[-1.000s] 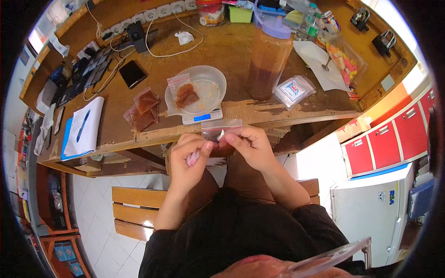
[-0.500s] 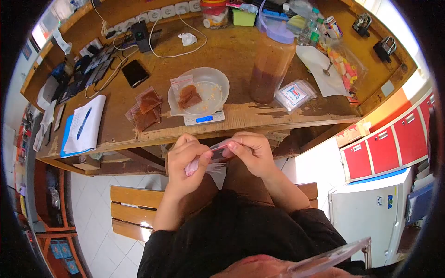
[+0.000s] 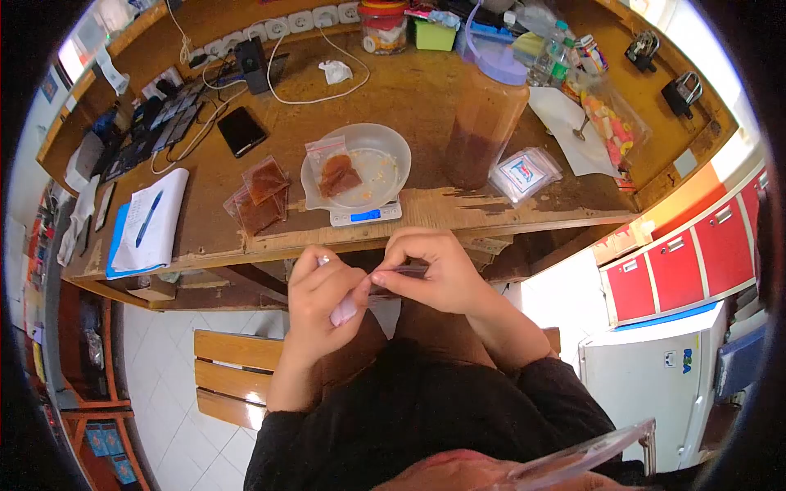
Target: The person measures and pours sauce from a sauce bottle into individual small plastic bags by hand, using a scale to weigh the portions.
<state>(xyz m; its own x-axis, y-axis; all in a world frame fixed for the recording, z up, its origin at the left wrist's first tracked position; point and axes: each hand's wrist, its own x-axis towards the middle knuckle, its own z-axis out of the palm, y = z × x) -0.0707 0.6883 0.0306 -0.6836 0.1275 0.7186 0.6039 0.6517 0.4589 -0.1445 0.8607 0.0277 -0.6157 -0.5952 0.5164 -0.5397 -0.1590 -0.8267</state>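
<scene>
My left hand (image 3: pixel 322 296) is closed around a bunch of small pinkish plastic bags (image 3: pixel 345 310), just past the desk's front edge. Fingertips touching it, my right hand (image 3: pixel 430 274) pinches a small plastic bag (image 3: pixel 408 269), mostly hidden by the fingers. Beyond them a digital scale (image 3: pixel 366 215) carries a translucent bowl (image 3: pixel 385 155) holding a bag of reddish-brown powder (image 3: pixel 337 174) and pale crumbs. Left of the bowl lie filled brown bags (image 3: pixel 264 182). A tall lidded bottle (image 3: pixel 485 123) stands to the right, beside a pack of clear bags (image 3: pixel 524 173).
On the wooden desk (image 3: pixel 327 106) lie a black phone (image 3: pixel 241 131), a notebook with a pen (image 3: pixel 153 217), white cables and a crumpled tissue (image 3: pixel 335 72). At the right are a spoon on paper (image 3: pixel 565 123) and a bag of colourful pieces (image 3: pixel 610 127). A slatted bench (image 3: pixel 233 376) is below.
My right hand has moved slightly left and turned, bringing its fingertips against my left hand. The small bag stretched between the hands is now mostly covered by fingers. The view has shifted slightly.
</scene>
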